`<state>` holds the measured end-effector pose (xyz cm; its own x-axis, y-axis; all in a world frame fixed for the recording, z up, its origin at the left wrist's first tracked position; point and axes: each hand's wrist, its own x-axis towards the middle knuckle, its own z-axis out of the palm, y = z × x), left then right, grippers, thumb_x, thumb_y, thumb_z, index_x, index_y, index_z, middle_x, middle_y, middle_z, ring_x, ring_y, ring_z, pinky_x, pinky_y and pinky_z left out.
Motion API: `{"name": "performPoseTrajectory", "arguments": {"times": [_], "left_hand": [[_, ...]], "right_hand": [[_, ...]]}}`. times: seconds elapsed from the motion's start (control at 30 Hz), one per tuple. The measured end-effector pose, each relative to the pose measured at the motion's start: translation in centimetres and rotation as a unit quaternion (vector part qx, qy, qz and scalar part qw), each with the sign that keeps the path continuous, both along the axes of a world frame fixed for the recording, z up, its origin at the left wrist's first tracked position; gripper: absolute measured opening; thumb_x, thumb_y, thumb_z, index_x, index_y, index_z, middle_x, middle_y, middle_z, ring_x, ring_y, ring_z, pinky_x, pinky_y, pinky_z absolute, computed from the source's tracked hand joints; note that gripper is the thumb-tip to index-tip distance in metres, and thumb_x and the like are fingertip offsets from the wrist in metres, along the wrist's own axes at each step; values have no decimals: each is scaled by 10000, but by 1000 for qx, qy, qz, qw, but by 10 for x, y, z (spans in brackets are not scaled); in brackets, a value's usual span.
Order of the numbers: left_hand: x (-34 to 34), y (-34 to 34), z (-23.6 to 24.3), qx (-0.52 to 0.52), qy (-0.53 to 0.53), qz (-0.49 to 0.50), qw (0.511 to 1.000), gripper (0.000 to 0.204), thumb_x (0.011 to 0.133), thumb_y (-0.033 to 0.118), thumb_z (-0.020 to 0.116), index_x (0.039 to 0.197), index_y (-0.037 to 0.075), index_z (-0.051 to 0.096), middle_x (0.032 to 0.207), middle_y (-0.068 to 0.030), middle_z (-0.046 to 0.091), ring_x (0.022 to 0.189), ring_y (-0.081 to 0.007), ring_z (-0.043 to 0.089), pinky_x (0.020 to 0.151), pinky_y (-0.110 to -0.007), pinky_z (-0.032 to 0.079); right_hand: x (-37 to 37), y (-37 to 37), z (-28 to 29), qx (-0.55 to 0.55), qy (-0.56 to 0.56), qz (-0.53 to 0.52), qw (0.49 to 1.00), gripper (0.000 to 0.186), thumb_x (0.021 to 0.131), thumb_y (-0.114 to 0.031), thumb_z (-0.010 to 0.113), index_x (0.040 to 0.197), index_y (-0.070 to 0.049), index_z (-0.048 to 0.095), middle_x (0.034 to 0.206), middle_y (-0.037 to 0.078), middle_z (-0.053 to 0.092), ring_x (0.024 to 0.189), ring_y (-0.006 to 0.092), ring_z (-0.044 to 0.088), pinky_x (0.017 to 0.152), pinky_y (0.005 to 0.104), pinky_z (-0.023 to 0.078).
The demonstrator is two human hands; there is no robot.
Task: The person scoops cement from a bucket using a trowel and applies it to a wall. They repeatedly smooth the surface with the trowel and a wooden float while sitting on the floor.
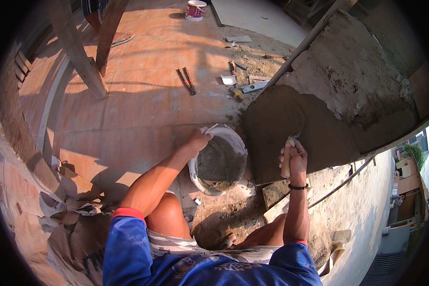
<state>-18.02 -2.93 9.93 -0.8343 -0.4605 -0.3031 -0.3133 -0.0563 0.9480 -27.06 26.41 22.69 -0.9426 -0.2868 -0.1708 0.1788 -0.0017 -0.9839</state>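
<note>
1. Grey mortar (221, 159) lies in a round, pale bucket (234, 137), its rim smeared, standing between the person's knees and the dark wet patch (271, 124).
2. The left hand's (199, 142) fingers curl narrow over the bucket's upper-left rim; a thin pale strip juts out beside them.
3. The right hand's (294, 157) fingers wrap around the handle of a wooden-handled tool (285, 166), held over the wet patch right of the bucket; its far end is blurred.
4. A white-and-purple tub (195, 10) stands farther off on the tiled floor (143, 105); its contents cannot be made out, and its printed label is too small to read.
5. Pale lettering marks the blue shirt (214, 272), partly lost in folds.
</note>
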Motion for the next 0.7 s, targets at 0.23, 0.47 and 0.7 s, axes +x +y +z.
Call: {"name": "performPoseTrajectory", "arguments": {"times": [0.23,0.47,0.7], "left_hand": [[0,-11,-12,29,23,0,999,345,905,150,628,1186,-49,614,1126,-153,665,1022,-231,601,891,-363,444],[-1,2,13,17,-10,-22,1000,380,904,159,631,1214,-57,596,1159,-169,654,1070,-244,595,918,-360,432],[2,3,6,4,-15,-52,999,496,908,201,636,1318,-51,519,1291,-207,585,1194,-302,554,978,-372,420]], "right_hand": [[43,-3,18,-20,46,21,999,343,958,-126,484,1293,-54,458,760,71,556,514,134,534,408,266,468],[-29,-72,-42,148,-25,89,985,169,937,-152,528,1073,-52,537,726,50,552,515,144,547,407,294,475],[-86,-92,-1,55,7,7,998,128,929,-166,548,978,-47,555,738,59,564,524,143,552,409,297,473]]}}
